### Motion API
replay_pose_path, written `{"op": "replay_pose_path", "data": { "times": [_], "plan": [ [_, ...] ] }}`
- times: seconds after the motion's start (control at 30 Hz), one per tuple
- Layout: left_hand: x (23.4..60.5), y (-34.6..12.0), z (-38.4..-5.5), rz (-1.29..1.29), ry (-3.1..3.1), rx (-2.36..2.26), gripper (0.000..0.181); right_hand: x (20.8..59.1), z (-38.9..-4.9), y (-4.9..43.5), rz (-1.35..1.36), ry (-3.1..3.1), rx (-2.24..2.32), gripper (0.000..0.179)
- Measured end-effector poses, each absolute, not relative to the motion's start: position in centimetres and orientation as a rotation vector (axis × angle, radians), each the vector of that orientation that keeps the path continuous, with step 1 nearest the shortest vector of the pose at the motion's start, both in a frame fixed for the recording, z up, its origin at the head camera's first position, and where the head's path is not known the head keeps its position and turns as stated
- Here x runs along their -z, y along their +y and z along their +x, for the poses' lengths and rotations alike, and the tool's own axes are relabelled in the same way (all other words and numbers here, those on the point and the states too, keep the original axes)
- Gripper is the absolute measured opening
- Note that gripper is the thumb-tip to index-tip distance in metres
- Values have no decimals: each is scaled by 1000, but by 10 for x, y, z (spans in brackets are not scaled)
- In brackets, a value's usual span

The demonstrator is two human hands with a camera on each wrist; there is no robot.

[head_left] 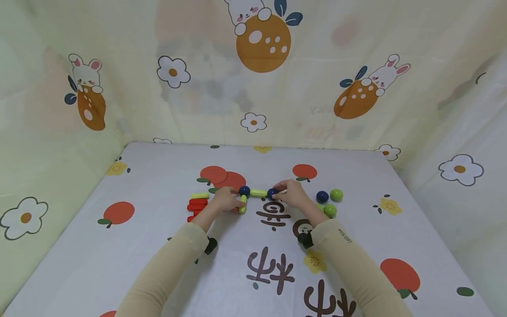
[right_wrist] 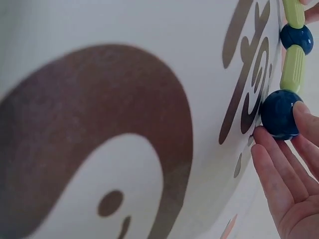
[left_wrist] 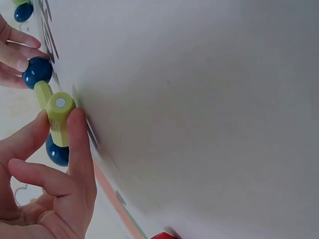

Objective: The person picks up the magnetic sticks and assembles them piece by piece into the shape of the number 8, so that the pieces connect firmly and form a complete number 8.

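Two yellow-green ridged rods and two dark blue balls are joined into a bent chain on the table. My left hand (head_left: pixel 225 200) pinches the near rod (left_wrist: pixel 59 127) between thumb and index finger; a silvery disc shows in its free end. That rod meets the left blue ball (head_left: pixel 244 190) at the corner. From there the second rod (head_left: pixel 259 193) runs right to the other blue ball (right_wrist: pixel 279 113). My right hand (head_left: pixel 292 193) grips this ball, with the thumb on one side and fingers on the other.
Left of my left hand lie several red rods (head_left: pixel 197 201) and one loose yellow-green rod (head_left: pixel 200 195). Beyond my right wrist are a loose blue ball (head_left: pixel 322 197) and green balls (head_left: pixel 336 195). A printed cloth (head_left: pixel 158 176) covers the table, with curtains (head_left: pixel 206 110) around it.
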State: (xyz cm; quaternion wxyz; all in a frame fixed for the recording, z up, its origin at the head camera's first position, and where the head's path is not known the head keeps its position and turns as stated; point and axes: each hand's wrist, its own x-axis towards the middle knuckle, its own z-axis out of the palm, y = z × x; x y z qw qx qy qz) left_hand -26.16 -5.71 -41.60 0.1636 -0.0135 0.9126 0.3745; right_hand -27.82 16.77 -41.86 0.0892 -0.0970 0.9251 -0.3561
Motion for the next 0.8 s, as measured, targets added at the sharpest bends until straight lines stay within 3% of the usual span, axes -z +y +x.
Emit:
{"op": "replay_pose_path", "data": {
  "times": [0.47,0.8],
  "plan": [
    [414,-52,-262,14,2616,-1098,65,418,-283,169,-329,2783,1009,32],
    [415,-51,-264,35,2637,-1089,58,417,-284,166,-313,2777,995,33]
  ]
}}
